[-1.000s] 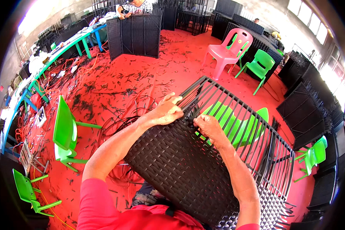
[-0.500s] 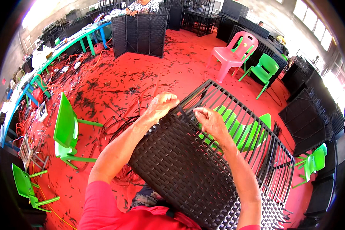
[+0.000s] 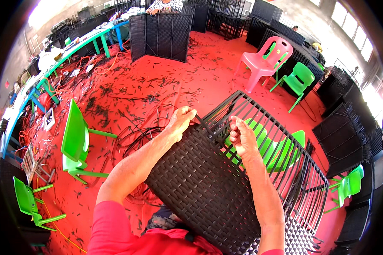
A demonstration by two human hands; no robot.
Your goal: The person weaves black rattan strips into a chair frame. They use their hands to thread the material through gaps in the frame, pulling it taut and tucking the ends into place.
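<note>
A black wicker panel point(image 3: 204, 174) lies slanted in front of me, tightly woven on its near left part. Bare parallel black bars of its frame point(image 3: 266, 114) run across the far right part. At the far left corner of the weave, my left hand point(image 3: 182, 122) pinches a flat black weaving strip point(image 3: 203, 124) that slopes down to the woven edge. My right hand point(image 3: 244, 139) is raised just above the bars, right of that strip, its fingers curled. Whether anything thin sits between those fingers cannot be made out.
Beneath the bars stands a green chair point(image 3: 259, 140). More green chairs point(image 3: 74, 136) and a pink chair point(image 3: 266, 61) stand around. Loose black strips point(image 3: 136, 136) and scraps litter the red floor point(image 3: 157, 87). A person point(image 3: 166, 6) stands behind a black folding panel point(image 3: 166, 36).
My right hand has lifted away from the strip to the right and turned, its fingers curling. My left hand stays at the corner with the strip. The whole view has shifted slightly.
</note>
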